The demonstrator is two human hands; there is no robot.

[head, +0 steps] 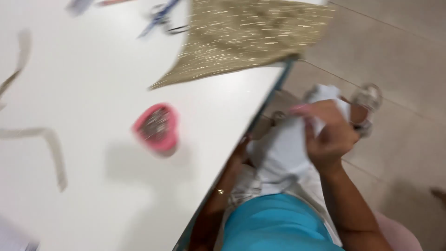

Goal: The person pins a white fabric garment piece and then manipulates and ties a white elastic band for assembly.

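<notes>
Blurred head view, looking down. Far left: pale fabric strips (51, 148) lying on white surface (93, 83). Nr top edge: scissors (160, 17), blue handles, too smeared for detail. Mid-surface: pink heart-shaped dish (157, 128) sitting alone, holding something grey and glinting, contents unclear. Upper centre: beige woven cloth w/ shiny threads (246, 37) draping past surface edge. Below surface edge: left hand (239, 153) showing only partly, tucked under edge and touching white cloth (283, 153); grip hidden, can't tell whether spread or pressed together. Bracelet (219, 191) circling left wrist. Right of that: right hand (327, 137) off the surface, over lap, fingers curling tight round bunched white cloth, gripping it. Turquoise garment (274, 225) showing at bottom centre. Sandalled foot (367, 100) resting on tiled floor (395, 56) beyond, far right.
</notes>
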